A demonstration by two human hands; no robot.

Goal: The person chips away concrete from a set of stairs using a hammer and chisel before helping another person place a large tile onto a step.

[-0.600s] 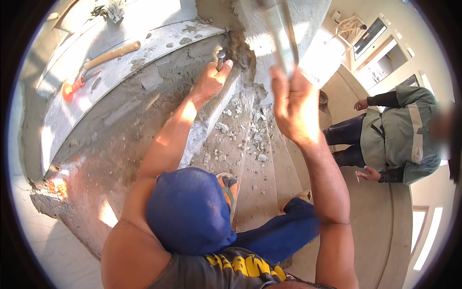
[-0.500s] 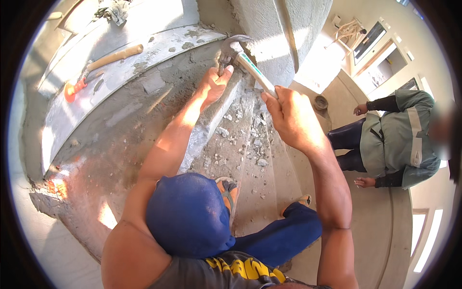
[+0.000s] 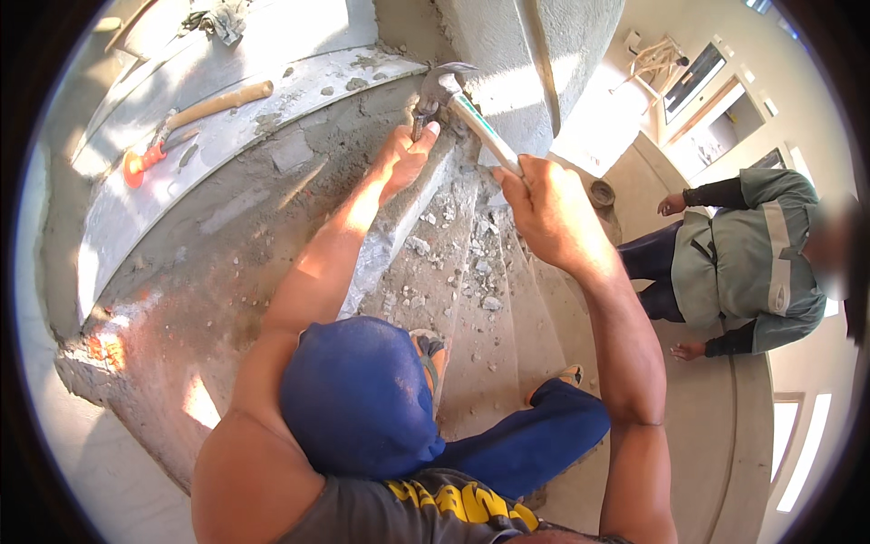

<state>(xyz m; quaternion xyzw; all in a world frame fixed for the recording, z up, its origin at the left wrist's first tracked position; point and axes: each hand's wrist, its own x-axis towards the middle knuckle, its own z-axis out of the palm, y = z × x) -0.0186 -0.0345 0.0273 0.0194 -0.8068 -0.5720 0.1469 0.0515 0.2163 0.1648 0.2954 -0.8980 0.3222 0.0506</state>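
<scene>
Hammer [image 3: 458, 104] in my right hand [image 3: 548, 213], fist clenched round the pale handle, head resting on top of the chisel [image 3: 420, 116]. My left hand [image 3: 403, 159] reaches forward, arm nearly straight, fingers pinched round that chisel at the corner of the concrete step [image 3: 272, 181]. Rubble [image 3: 471, 272] litters the treads below. Another wooden-handled tool [image 3: 195, 113] lies on the ledge, well apart.

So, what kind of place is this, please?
Probably a building site indoors: bare concrete stairs strewn with rubble, and the right hand swings a hammer at a chisel held by the left hand.
</scene>
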